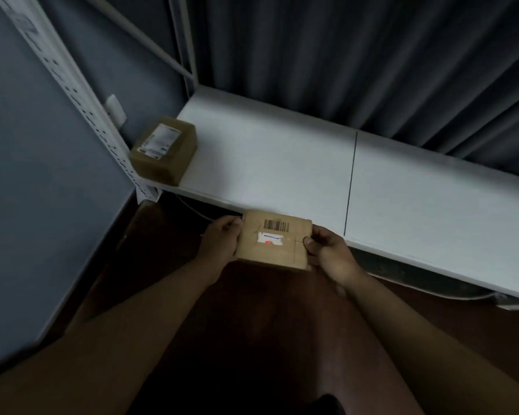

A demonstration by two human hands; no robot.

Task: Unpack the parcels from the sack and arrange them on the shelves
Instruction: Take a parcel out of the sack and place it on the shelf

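Note:
A flat brown cardboard parcel (274, 239) with a barcode and a white label hangs just in front of the low white shelf (282, 157), its far edge over the shelf's front lip. My left hand (221, 239) grips its left side. My right hand (327, 250) pinches its right edge, thumb on top. A second brown parcel (164, 149) with a white label sits at the shelf's left end beside the upright. The sack is out of view.
A white perforated upright post (81, 94) stands at the shelf's left front corner. Dark curtains (357, 55) hang behind the shelf. A blue-grey wall (27, 175) closes the left side. Dark wooden floor (267, 310) lies below, with a thin cable under the shelf.

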